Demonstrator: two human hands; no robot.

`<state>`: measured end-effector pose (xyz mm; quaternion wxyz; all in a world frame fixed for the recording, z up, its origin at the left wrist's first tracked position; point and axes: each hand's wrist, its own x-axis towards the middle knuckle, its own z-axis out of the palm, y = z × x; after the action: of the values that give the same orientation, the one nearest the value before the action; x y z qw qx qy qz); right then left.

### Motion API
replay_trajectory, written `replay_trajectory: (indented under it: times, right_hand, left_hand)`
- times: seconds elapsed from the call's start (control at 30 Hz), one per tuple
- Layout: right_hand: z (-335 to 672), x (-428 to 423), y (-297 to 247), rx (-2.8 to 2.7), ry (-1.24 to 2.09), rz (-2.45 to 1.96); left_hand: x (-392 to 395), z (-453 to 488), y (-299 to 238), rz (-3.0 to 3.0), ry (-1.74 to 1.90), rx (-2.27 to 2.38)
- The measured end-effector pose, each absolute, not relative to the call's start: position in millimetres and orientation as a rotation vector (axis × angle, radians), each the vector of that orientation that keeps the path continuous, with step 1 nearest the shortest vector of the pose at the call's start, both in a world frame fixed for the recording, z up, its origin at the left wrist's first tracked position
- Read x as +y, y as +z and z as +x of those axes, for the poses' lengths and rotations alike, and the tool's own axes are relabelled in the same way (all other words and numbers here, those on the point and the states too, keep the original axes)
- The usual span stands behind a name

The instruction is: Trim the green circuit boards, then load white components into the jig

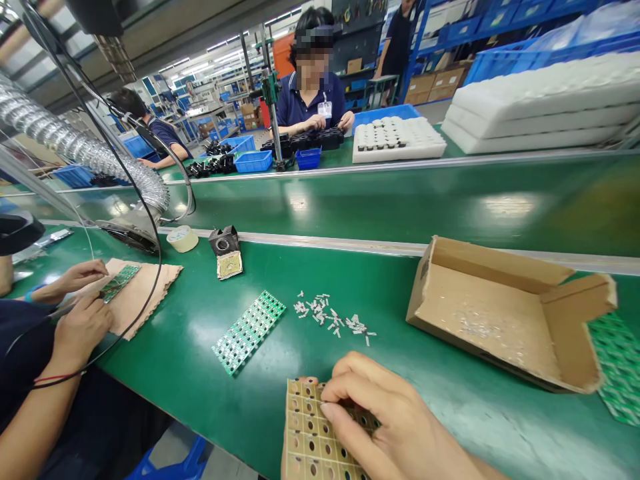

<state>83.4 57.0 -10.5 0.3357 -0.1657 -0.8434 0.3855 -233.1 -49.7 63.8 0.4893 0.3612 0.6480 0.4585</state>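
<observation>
My right hand [400, 427] reaches in from the bottom right and rests on a tan board with rows of small holes [307, 443] at the near table edge. Its fingers are curled and pressed together at the board's top edge; what they pinch, if anything, is hidden. My left hand is not seen. Just beyond lies a scatter of several tiny white parts [333, 320], and to their left a green circuit-board panel [249, 331] lies flat on the green table.
An open cardboard box [500, 313] lies at the right, with another green panel [620, 367] beside it. A co-worker's hands [80, 300] work on a small board at the left, under a flexible duct [75, 147]. A tape roll [183, 238] and a black part [225, 241] sit by the conveyor [400, 200].
</observation>
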Motion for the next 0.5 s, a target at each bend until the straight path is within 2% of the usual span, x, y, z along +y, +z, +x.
replay_trajectory:
  times: [0.13, 0.23, 0.3, 0.5]
  right_hand:
    - [79.9, 57.6, -12.5, -2.178, 0.992, -0.392]
    - [78.3, 55.1, -13.7, -2.156, 1.019, -0.383]
    - [77.9, 52.7, -13.3, -2.148, 1.051, -0.392]
    - [92.2, 81.2, -4.3, -2.227, 1.131, -0.510]
  left_hand:
    - [-55.9, -121.2, 6.4, 0.894, 1.096, 1.474]
    - [-57.1, -92.7, -7.5, 0.910, 1.115, 1.431]
    - [-54.0, -118.5, 9.1, 0.924, 1.143, 1.429]
    - [-45.5, -280.9, 82.6, 0.988, 1.188, 1.512]
